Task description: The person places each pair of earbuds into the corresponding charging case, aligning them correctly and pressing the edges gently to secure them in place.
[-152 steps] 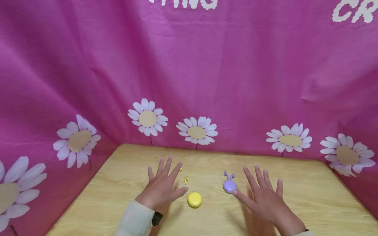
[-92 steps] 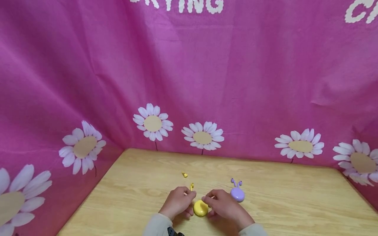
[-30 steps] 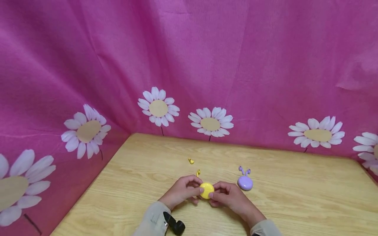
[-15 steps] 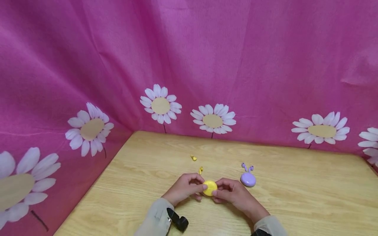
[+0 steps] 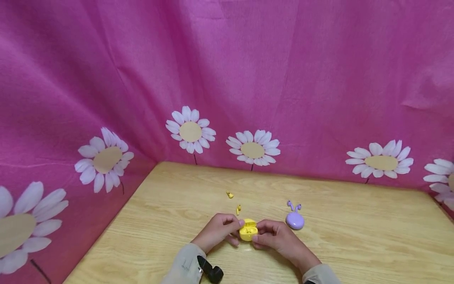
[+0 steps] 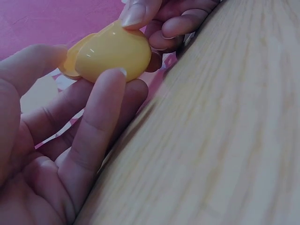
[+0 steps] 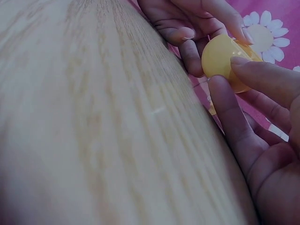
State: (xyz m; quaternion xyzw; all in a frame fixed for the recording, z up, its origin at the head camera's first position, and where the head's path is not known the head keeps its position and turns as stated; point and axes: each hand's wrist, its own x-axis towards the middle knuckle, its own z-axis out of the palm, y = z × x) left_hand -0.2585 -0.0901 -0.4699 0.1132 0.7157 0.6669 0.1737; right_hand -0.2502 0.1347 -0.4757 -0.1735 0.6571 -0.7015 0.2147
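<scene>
Between both hands is a round yellow earbud case, its lid raised and the inner slots showing. My left hand holds it from the left, thumb at the lid's edge. From the other side my right hand grips the base, with the thumb on the front. In the left wrist view the case is held in the fingertips of both hands; the right wrist view shows the case pinched by the right thumb and fingers. Two yellow earbuds, one nearer and one farther, lie beyond the case.
A closed purple earbud case lies to the right on the wooden table. Two purple earbuds lie against its far side. A pink curtain with printed daisies stands behind and to the left.
Earlier the hands were spread apart above the table, then came together at the yellow case and picked it up. Its lid, closed half a second ago, is now open.
</scene>
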